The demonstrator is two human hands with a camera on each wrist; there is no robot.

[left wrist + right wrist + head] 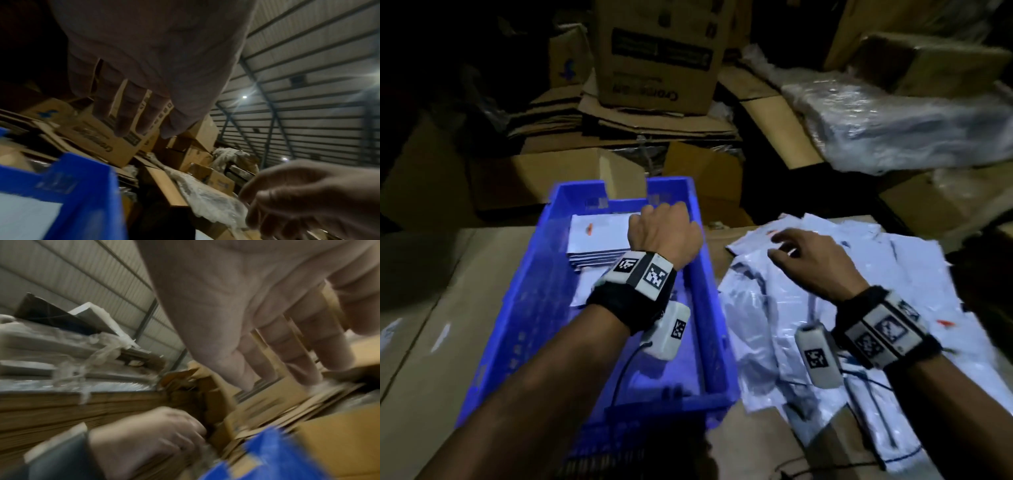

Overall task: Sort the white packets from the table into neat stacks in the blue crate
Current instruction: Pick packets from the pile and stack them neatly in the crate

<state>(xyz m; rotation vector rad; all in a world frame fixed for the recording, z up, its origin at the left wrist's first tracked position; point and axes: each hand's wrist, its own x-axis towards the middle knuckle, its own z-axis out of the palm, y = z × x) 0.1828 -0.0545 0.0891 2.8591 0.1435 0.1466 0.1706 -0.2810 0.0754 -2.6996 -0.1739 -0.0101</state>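
In the blue crate (544, 301) one short stack of white packets (599, 236) lay beneath the empty, loosely curled left hand (664, 233); the spread, empty right hand (808, 260) hovered over many unsorted packets (774, 325) on the table (431, 325).

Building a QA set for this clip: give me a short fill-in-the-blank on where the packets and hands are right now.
1. The neat stack of packets lies inside the ____ crate.
2. The loose pile of packets lies to the ____ of the crate.
3. The ____ hand reaches over the loose pile with fingers spread.
4. The left hand is over the ____.

Missing words: blue; right; right; crate
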